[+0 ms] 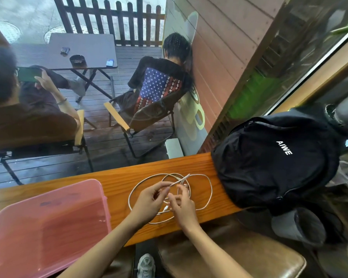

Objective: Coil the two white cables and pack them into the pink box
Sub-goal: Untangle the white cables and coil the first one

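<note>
White cable [209, 189] lies in loose overlapping loops on the wooden counter [117, 183]; I cannot tell the two cables apart in the tangle. My left hand [149, 199] pinches a cable end whose plug sticks up to the right. My right hand [182, 205] rests over the loops just right of it, fingers curled around a strand near a white plug. The pink box [48, 223] stands at the left on the counter with its lid shut; its inside is hidden.
A black backpack [273, 163] sits on the counter's right end, close to the loops. A brown stool seat [229, 255] is below the counter. Behind the glass, two people sit on chairs on a deck beside a folding table.
</note>
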